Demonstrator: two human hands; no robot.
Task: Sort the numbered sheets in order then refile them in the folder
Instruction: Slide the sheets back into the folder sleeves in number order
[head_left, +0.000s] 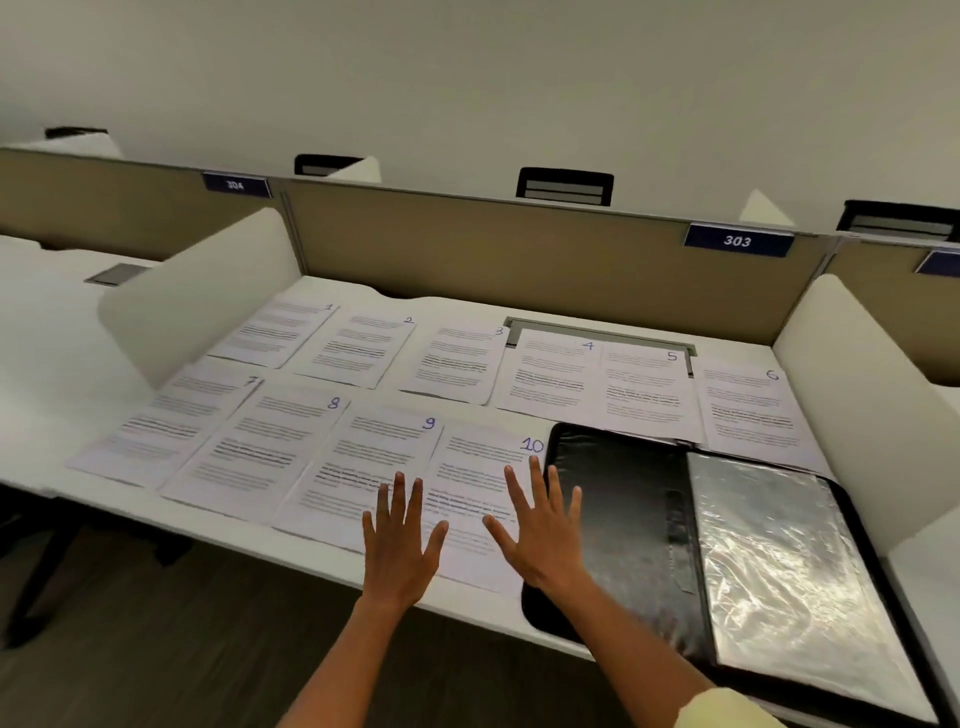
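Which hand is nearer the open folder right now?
Right. The right hand hovers at the folder's left edge, fingers overlapping its black cover; the left hand is farther left, over sheets 9 and 10.

Bare forearms, no rings or watch visible; pale yellow sleeve edge on right arm only.

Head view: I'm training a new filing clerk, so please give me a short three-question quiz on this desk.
1. True or false: sheet 10 lies in the back row.
2. Which sheet does the open folder partly cover? A) sheet 5 B) sheet 2 C) sheet 7
3. Fill in: both the left hand and the right hand have their fingers ____.

Key: 1 false, it lies in the front row; 2 A; 3 spread.
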